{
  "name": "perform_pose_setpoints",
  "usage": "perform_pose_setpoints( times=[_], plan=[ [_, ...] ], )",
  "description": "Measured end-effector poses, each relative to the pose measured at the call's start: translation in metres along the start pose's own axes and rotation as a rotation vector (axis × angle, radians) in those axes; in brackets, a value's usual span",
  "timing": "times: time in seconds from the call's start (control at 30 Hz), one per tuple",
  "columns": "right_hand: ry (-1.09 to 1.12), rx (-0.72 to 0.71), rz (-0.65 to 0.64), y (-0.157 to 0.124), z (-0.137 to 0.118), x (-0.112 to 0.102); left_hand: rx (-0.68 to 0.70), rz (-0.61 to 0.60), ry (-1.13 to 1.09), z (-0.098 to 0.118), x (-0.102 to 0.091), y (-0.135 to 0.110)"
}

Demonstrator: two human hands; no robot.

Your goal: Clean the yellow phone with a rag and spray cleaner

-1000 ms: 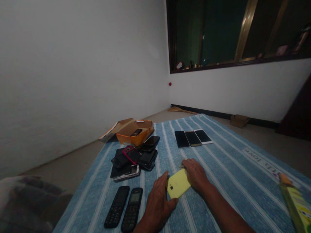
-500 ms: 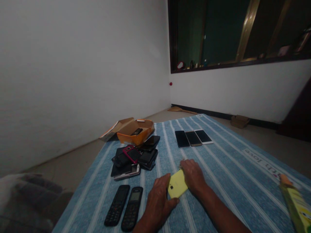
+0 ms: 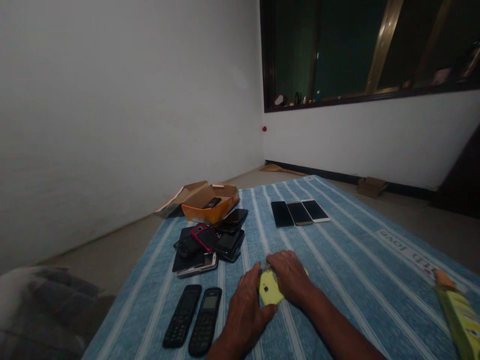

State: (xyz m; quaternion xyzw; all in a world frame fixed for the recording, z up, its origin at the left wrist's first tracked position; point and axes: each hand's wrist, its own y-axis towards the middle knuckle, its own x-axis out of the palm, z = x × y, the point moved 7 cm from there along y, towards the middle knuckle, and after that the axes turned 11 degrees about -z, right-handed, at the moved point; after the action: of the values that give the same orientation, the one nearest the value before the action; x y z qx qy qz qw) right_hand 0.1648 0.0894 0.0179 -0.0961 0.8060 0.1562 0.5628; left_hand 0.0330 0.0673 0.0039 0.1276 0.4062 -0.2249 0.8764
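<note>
A yellow phone (image 3: 268, 293) is observed low on the striped blue cloth (image 3: 348, 260), held between both hands just off the cloth's middle line. The left hand (image 3: 245, 306) is set against the phone's left edge, with the thumb hooked under its near corner. The right hand (image 3: 288, 276) is laid palm-down over the far half, fingers curled across the top, so only the near part with the camera eye is seen. Both forearms enter from the bottom edge and converge on the phone. Two black keypad phones (image 3: 194, 320) are noted side by side just left of the left hand, close to the cloth's left border. A pile of dark phones (image 3: 208, 243) lies beyond them, touching an orange box (image 3: 212, 205) at the far left corner. Three smartphones (image 3: 299, 213) are lined up further ahead, well apart from the hands. Bare cloth is recorded to the right as far as a yellow-green carton (image 3: 458, 315) at the right edge.
</note>
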Motion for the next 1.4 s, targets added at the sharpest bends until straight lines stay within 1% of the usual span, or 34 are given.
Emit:
perform_pose_setpoints(
  times=[0.1, 0.2, 0.27, 0.63, 0.77, 0.87, 1.0, 1.17, 1.23, 1.4],
  plan=[
    [-0.007, 0.101, 0.003, -0.001, 0.018, -0.004, -0.034, -0.022, 0.032, -0.001, 0.001, -0.001],
    [-0.019, 0.225, -0.001, -0.003, 0.035, -0.007, -0.008, -0.016, 0.066, 0.001, 0.001, -0.001],
    [-0.032, 0.285, -0.007, -0.004, 0.042, -0.008, 0.016, -0.006, 0.088, 0.004, -0.001, 0.000],
    [-0.096, 0.431, -0.029, -0.010, 0.039, -0.021, 0.133, 0.053, 0.200, 0.024, -0.011, -0.006],
    [-0.090, 0.501, -0.061, -0.012, 0.042, -0.025, 0.136, 0.080, 0.231, 0.027, -0.013, -0.007],
    [-0.076, 0.552, -0.101, -0.014, 0.045, -0.028, 0.162, 0.109, 0.250, 0.026, -0.012, -0.008],
    [-0.071, 0.582, -0.167, -0.017, 0.047, -0.034, 0.192, 0.114, 0.250, 0.025, -0.011, -0.008],
    [-0.090, 0.583, -0.253, -0.020, 0.049, -0.039, 0.161, 0.083, 0.232, 0.027, -0.012, -0.007],
    [-0.108, 0.570, -0.253, -0.020, 0.049, -0.039, 0.147, 0.072, 0.226, 0.028, -0.012, -0.006],
    [-0.104, 0.489, -0.184, -0.008, 0.043, -0.032, 0.135, 0.072, 0.245, 0.029, -0.012, -0.005]
  ],
)
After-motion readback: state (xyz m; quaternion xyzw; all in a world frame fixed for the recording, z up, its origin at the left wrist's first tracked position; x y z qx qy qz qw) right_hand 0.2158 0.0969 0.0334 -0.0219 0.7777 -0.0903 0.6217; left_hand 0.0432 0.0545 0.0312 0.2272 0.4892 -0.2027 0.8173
